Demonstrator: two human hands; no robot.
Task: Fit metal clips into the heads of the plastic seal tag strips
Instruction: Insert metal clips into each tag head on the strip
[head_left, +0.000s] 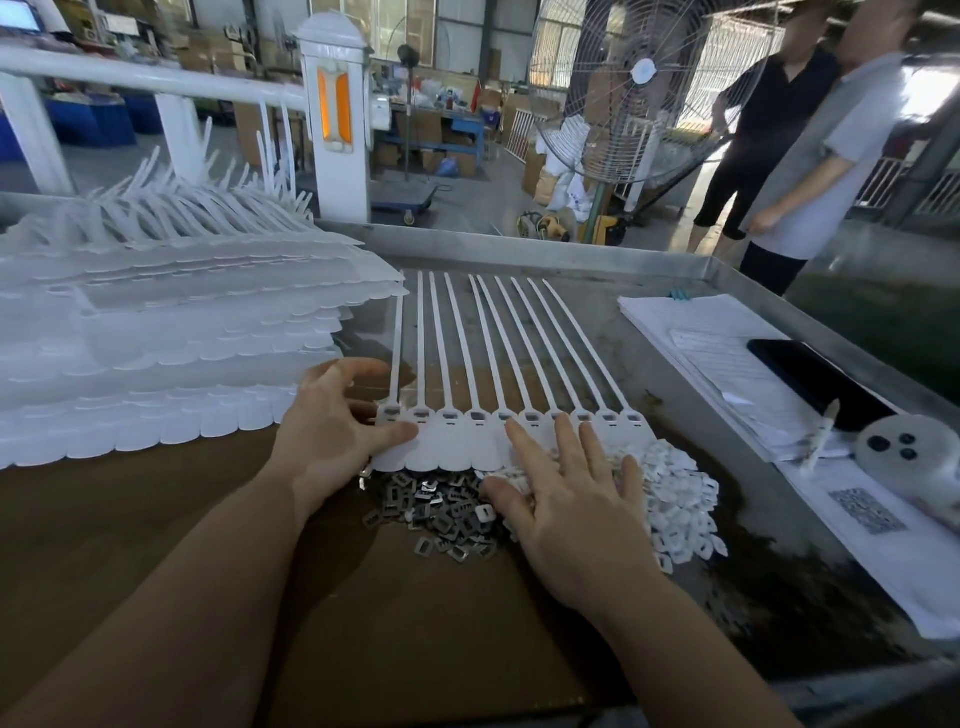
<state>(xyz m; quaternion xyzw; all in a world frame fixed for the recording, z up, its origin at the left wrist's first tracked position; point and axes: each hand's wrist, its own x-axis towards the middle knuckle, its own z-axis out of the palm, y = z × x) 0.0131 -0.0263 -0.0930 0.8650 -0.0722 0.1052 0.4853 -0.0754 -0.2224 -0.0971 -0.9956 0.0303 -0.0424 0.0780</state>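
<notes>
strip set (457, 447) lies on table (675, 364) ahead of both hands, tails running away, heads in a row nearest. left hand (332, 421) thumb presses its left end; right hand (566, 499) flat, fingers straight, holding nothing, over metal clips (441, 519).

Head-worn camera looks forward and down, close over the table (545, 249).
</notes>
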